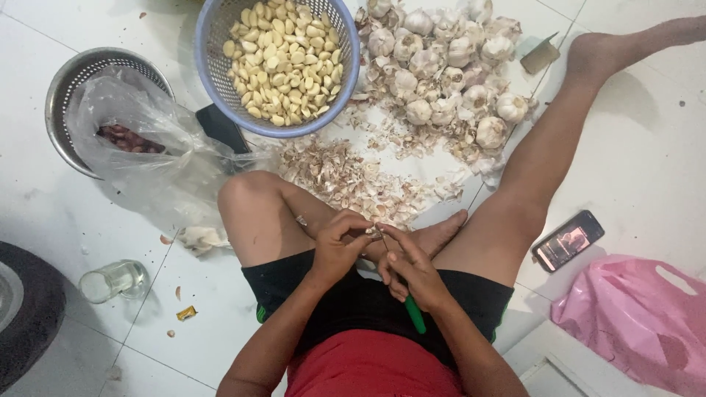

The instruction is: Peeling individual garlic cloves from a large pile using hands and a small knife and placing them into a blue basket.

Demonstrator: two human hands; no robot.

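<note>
White glossy tiled floor; thin grout lines; even light.

The person wears a red top and black shorts with a thin green trim at the left hem. Arms, legs and feet are bare.

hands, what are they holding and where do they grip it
The right hand grips a knife by its green handle; the left hand pinches something small at its fingertips, too hidden to identify.
</note>
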